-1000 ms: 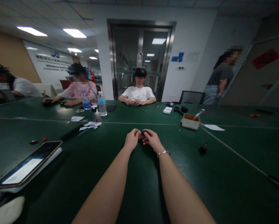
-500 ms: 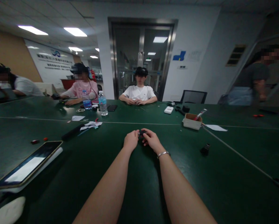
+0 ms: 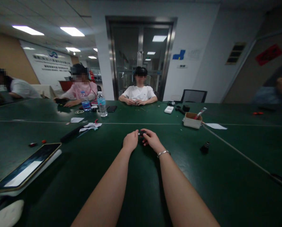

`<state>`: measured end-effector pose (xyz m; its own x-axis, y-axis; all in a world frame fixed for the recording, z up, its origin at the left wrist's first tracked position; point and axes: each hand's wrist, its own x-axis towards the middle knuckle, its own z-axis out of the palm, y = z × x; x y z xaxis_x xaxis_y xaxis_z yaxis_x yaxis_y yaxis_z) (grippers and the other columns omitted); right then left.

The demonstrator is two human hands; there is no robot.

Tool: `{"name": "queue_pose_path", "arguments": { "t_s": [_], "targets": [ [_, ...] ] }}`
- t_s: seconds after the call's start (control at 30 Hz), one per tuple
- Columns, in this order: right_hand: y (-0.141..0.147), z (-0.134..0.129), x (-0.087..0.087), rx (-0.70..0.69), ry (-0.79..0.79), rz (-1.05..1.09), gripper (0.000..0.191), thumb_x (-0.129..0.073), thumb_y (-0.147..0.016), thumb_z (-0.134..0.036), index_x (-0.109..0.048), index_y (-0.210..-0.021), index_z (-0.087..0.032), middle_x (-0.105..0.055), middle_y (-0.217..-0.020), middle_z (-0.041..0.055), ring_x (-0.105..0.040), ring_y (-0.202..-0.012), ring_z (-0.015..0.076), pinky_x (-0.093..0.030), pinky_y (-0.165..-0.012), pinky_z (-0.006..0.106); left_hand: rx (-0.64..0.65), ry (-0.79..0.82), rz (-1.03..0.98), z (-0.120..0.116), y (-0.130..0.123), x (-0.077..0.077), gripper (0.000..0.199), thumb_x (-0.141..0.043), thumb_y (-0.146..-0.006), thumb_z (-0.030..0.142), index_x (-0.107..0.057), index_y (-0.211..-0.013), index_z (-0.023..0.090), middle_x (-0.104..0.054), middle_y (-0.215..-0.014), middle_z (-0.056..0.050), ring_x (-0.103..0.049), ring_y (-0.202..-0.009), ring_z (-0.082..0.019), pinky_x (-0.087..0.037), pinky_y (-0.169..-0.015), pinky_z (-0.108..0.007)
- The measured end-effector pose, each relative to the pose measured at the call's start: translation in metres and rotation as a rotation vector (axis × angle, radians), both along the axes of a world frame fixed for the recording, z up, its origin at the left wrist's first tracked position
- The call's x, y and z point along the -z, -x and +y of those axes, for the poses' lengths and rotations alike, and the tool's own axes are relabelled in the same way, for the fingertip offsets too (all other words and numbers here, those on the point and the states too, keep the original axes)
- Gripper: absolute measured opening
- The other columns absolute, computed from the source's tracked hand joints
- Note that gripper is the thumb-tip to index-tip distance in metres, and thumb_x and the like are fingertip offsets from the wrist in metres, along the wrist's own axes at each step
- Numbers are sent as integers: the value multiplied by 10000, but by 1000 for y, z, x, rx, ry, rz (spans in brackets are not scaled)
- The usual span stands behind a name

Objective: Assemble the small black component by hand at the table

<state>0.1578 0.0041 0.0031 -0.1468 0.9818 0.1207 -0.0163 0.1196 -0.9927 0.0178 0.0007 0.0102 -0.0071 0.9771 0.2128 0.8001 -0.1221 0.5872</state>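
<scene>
A small dark object (image 3: 141, 133) is between my two hands above the green table (image 3: 145, 183). My right hand (image 3: 152, 139), with a silver bracelet at the wrist, has its thumb and fingers closed on it. My left hand (image 3: 131, 140) is pinched at the object's left end, where a small light tip shows; what exactly its fingers hold is too small to make out. Another small black object (image 3: 205, 147) stands on the table to the right of my hands.
A phone (image 3: 27, 168) leans at the left above a white mouse-like object (image 3: 7, 214). Bottles (image 3: 102, 104), crumpled paper (image 3: 91, 126), a small box (image 3: 192, 121) and a white device (image 3: 169, 109) lie farther off. Several people are around the table's far side.
The view has shifted slightly, and my hands stay together around the dark object. At the far right, a standing person has moved toward the picture's edge.
</scene>
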Motion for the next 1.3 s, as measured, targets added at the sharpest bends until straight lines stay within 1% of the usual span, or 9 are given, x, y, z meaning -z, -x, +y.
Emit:
{"name": "queue_pose_path", "arguments": {
  "t_s": [0.13,0.27,0.4,0.53,0.67,0.9,1.1,1.3],
  "targets": [
    [1,-1,-2,25,36,18,282,-517,-845,-138,-597,-1114,-161,-625,-687,-3,-546,-459,68,-482,-381,164,16,-20,-84,1,1,3,554,-177,-928,515,-628,-846,205,-663,-803,-76,-593,-699,-197,-352,-604,-286],
    [1,-1,-4,47,71,41,222,-540,-864,-167,-608,-1071,-122,-616,-597,2,-551,-451,84,-489,-387,176,34,-42,-122,3,2,4,450,-247,-927,485,-591,-830,210,-646,-798,-63,-570,-696,-189,-341,-604,-281],
    [1,-1,-4,73,88,54,197,-537,-881,-189,-610,-1039,-98,-605,-551,4,-546,-438,88,-495,-391,183,75,-55,-204,5,3,6,321,-330,-919,435,-572,-878,228,-639,-813,-32,-564,-719,-171,-355,-614,-264],
    [0,1,-1,79,81,70,199,-553,-879,-216,-613,-1019,-88,-605,-544,7,-544,-429,88,-496,-388,184,117,-82,-291,8,4,11,236,-390,-902,387,-574,-920,239,-637,-829,-15,-567,-726,-153,-385,-635,-254],
    [0,2,1,87,75,77,215,-573,-868,-226,-611,-1027,-87,-606,-541,6,-545,-430,84,-501,-395,182,142,-89,-335,11,4,16,224,-416,-891,383,-578,-967,249,-644,-845,-16,-580,-739,-150,-416,-661,-256],
    [0,3,1,96,81,79,207,-550,-877,-200,-592,-1042,-83,-592,-527,-7,-537,-417,83,-503,-392,188,155,-90,-362,16,4,20,218,-428,-888,382,-583,-973,256,-647,-809,-10,-590,-726,-149,-443,-692,-268],
    [0,4,2,90,76,60,232,-560,-877,-220,-585,-1055,-73,-595,-518,-5,-549,-412,90,-504,-388,190,167,-141,-457,19,4,22,169,-511,-844,282,-598,-982,238,-649,-924,-26,-593,-817,-143,-455,-744,-264],
    [-1,1,0,63,74,72,200,-578,-873,-266,-602,-972,-94,-602,-514,-2,-537,-394,79,-497,-389,176,196,-162,-545,20,5,20,173,-530,-829,316,-613,-934,205,-644,-902,-33,-589,-816,-146,-460,-763,-272]
  ]
}}
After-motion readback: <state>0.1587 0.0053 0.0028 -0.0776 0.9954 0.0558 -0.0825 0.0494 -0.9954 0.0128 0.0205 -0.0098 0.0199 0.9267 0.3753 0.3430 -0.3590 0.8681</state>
